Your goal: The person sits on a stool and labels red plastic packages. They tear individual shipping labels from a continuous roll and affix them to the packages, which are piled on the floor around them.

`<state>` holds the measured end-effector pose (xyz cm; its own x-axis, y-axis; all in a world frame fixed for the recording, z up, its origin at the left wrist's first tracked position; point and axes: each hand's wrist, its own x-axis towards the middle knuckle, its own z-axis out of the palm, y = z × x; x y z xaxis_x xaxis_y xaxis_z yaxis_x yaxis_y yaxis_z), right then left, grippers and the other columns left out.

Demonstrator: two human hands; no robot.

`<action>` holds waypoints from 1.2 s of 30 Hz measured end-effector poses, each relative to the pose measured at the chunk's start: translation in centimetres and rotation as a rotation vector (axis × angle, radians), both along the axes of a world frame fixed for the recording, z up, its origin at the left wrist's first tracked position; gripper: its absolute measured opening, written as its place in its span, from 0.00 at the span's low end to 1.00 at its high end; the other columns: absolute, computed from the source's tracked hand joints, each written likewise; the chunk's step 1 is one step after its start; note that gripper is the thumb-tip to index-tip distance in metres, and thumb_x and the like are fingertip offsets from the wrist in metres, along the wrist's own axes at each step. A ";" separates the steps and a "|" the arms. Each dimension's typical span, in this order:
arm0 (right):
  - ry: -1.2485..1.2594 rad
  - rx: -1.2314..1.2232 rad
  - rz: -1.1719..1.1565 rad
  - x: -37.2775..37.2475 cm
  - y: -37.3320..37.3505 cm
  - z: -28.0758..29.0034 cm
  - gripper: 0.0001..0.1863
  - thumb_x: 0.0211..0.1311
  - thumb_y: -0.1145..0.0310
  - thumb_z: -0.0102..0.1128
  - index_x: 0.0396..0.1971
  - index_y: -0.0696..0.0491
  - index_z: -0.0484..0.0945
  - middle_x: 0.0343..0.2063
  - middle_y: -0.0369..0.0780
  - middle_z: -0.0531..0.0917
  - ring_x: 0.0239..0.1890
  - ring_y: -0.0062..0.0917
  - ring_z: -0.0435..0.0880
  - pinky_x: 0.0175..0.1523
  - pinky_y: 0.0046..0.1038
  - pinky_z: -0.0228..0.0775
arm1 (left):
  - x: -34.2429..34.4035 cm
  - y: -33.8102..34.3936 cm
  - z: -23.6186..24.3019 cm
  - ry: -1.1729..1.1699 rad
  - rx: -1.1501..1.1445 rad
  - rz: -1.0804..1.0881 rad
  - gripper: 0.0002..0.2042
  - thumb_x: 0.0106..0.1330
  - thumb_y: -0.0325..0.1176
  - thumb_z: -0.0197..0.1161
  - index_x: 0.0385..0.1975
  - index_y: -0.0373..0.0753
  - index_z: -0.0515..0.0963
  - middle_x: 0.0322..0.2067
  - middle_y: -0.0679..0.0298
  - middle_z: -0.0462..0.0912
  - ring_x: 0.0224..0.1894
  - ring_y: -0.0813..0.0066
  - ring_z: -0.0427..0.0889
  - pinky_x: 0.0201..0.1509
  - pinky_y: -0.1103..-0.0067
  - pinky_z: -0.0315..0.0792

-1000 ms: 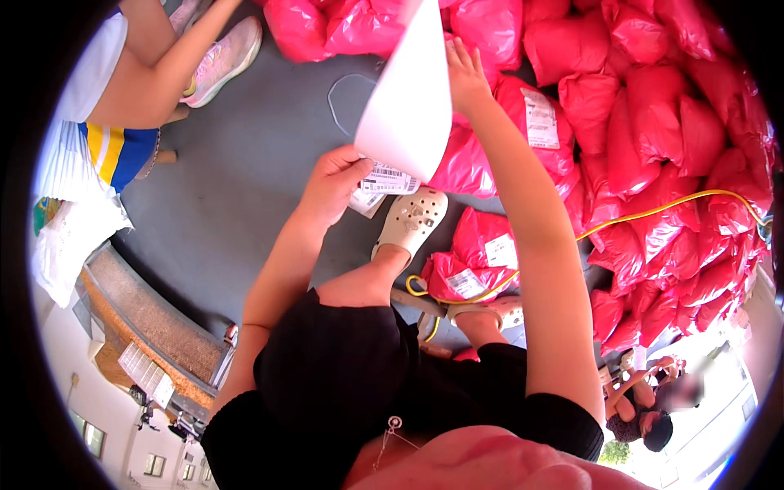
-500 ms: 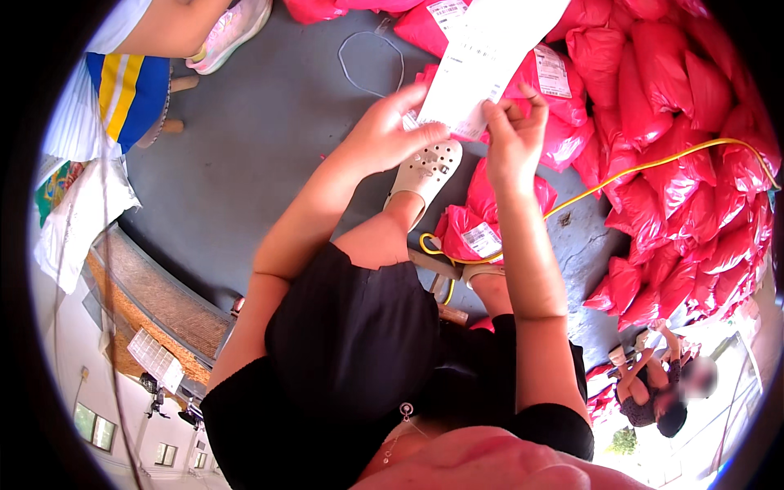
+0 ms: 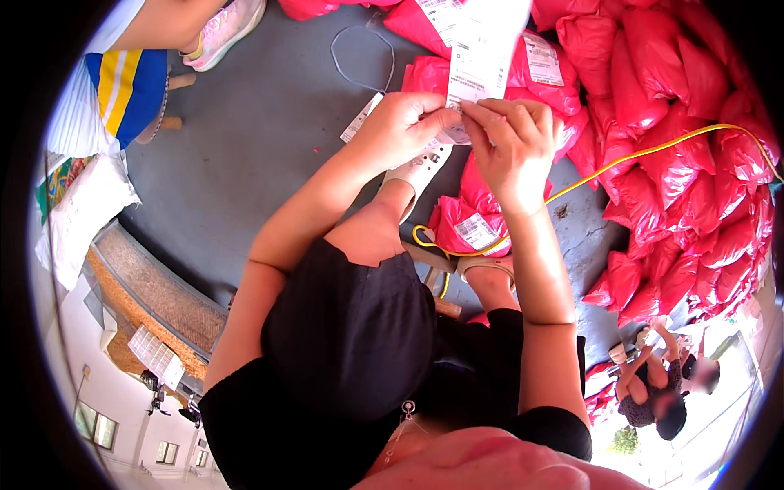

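Note:
A long white strip of printed shipping labels (image 3: pixel 483 61) runs from between my hands up past the top edge of the view. My left hand (image 3: pixel 406 129) pinches its lower end between thumb and fingers. My right hand (image 3: pixel 516 143) is closed on the same end, thumb and fingertips close to my left thumb. Beyond my left wrist a separate white label (image 3: pixel 361 118) shows; whether my left hand holds it is hidden. Just past the strip lie red plastic parcels, one of them (image 3: pixel 545 69) bearing a white label.
A large heap of red parcels (image 3: pixel 653 163) fills the right side, crossed by a yellow cord (image 3: pixel 637 158). A labelled parcel (image 3: pixel 469 227) lies by my feet. A wire loop (image 3: pixel 363 57) rests on the grey floor. Another person's shoe (image 3: pixel 231 31) is at upper left; people sit at lower right.
My hands have come closer together on the strip's end, the right moving leftward. The strip hangs straighter. A separate label now shows beyond my left wrist.

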<state>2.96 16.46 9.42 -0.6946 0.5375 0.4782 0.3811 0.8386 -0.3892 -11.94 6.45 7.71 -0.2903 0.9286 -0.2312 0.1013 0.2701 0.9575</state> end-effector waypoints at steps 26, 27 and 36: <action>0.301 -0.423 -0.116 3.1 4.3 -4.4 0.02 0.59 0.77 0.58 0.32 0.56 0.78 0.29 0.40 0.85 0.29 0.26 0.86 0.33 0.21 0.75 | -9.6 -7.3 -6.8 -0.042 -0.378 0.570 0.11 0.67 0.28 0.54 0.44 0.31 0.78 0.34 0.62 0.83 0.34 0.79 0.80 0.40 0.81 0.72; 0.303 -0.356 -0.092 3.1 4.1 -5.6 0.02 0.58 0.77 0.59 0.31 0.55 0.78 0.31 0.39 0.85 0.31 0.29 0.86 0.33 0.23 0.76 | -10.0 -7.9 -7.3 -0.082 -0.380 0.587 0.11 0.67 0.28 0.54 0.44 0.31 0.78 0.34 0.62 0.83 0.34 0.78 0.80 0.38 0.80 0.73; -0.175 -0.126 0.106 4.0 1.4 -16.1 0.05 0.55 0.70 0.62 0.32 0.50 0.80 0.36 0.37 0.84 0.31 0.33 0.84 0.35 0.31 0.77 | -8.3 -7.2 -6.9 -0.286 -0.360 0.457 0.10 0.67 0.28 0.54 0.40 0.27 0.77 0.32 0.62 0.82 0.31 0.80 0.79 0.36 0.82 0.72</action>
